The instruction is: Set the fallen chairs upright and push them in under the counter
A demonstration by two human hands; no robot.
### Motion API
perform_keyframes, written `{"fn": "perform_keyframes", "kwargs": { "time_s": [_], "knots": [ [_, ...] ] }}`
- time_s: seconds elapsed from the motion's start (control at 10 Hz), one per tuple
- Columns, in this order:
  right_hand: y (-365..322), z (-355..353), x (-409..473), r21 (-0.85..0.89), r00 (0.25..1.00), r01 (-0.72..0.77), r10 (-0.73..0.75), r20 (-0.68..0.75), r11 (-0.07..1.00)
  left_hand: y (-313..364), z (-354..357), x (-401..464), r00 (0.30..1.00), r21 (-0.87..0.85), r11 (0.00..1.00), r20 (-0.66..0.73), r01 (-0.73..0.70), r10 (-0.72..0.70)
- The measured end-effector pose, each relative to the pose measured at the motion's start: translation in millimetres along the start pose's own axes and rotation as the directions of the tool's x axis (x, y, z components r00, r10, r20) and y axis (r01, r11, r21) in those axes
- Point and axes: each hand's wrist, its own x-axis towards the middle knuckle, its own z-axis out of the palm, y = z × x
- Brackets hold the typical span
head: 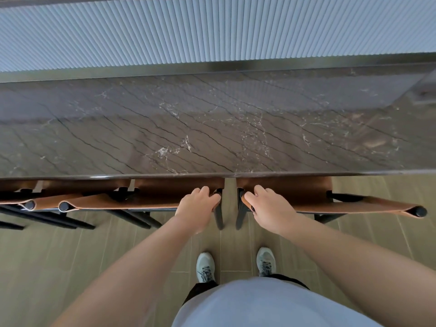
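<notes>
Two upright chairs with tan leather backs and black frames are seen side by side, seats tucked under the dark veined marble counter [212, 128]. The left chair [141, 201] is gripped at its backrest corner by the left hand [197, 206], fingers curled over. The right chair [330, 205] is held likewise by the right hand [269, 208]. Further chairs [47, 205] are lined up at left on the wood-plank floor [70, 256].

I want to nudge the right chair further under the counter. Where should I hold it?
Grip the right chair's leather backrest top, coming from behind and above. It stands upright with its seat under the counter, so only that edge is exposed; the right hand already grips its left end.
</notes>
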Motion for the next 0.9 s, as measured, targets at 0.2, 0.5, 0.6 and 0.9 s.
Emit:
{"fn": "perform_keyframes", "kwargs": {
  "time_s": [0.2,0.5,0.6,0.9],
  "knots": [
    [5,-3,4,-0.012,0.998,0.053,-0.053,0.040,0.999,-9,-5,2,0.997,-0.025,0.997,0.000,-0.078,0.078],
    [0,-3,3,-0.011,0.998,-0.001,0.001,0.059,1.000,-10,-7,4,0.995,-0.003,0.995,-0.001,-0.098,0.098],
    [-1,-2,2,-0.004,0.999,-0.017,0.017,0.042,1.000,-10,-4,3,0.995,0.000,0.996,-0.030,-0.093,0.093],
    [0,-10,2,0.117,0.998,-0.046,0.040,0.054,0.992,-13,-21,-4,0.999,-0.510,0.860,-0.032,0.015,-0.036]
  ]
}}
